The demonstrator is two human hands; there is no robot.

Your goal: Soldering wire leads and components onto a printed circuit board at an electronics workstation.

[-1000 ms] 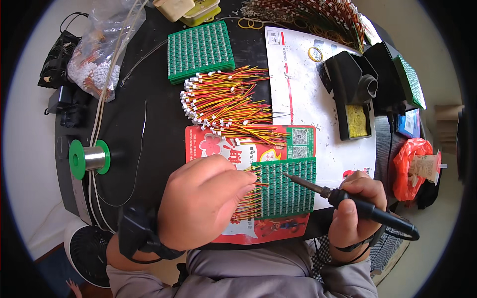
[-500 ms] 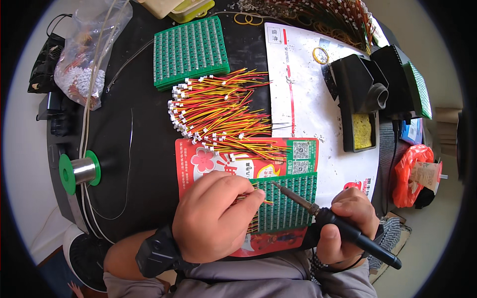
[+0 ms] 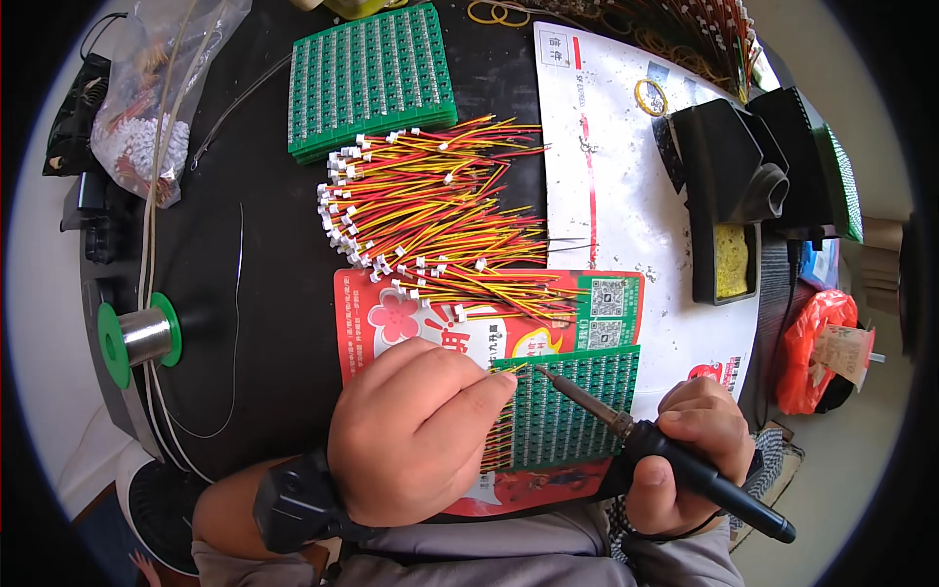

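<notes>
One black table: carries everything, a white sheet on its right, a red printed sheet near the person.
Stacked green boards: at the far side; the top one shows no wires, so the stack seems untouched.
Loose wire pile: red, yellow and black, white-plugged, between stack and red sheet; plenty look unused.
Working board: on the red sheet, between the hands.
Left hand: over the board's left edge, fingers in a narrow pinch, apparently on a thin wire; the grip is partly hidden.
Right hand: wrapped around a black-handled soldering iron.
Wired edge: wires line the left side nearer the person; judging by that, this row is nearly complete, though finished joints cannot be told.
Columns further right: no wires visible; whether any belong there is unclear.
Iron tip: by the far left corner, close to the fingertips; contact cannot be told.
</notes>
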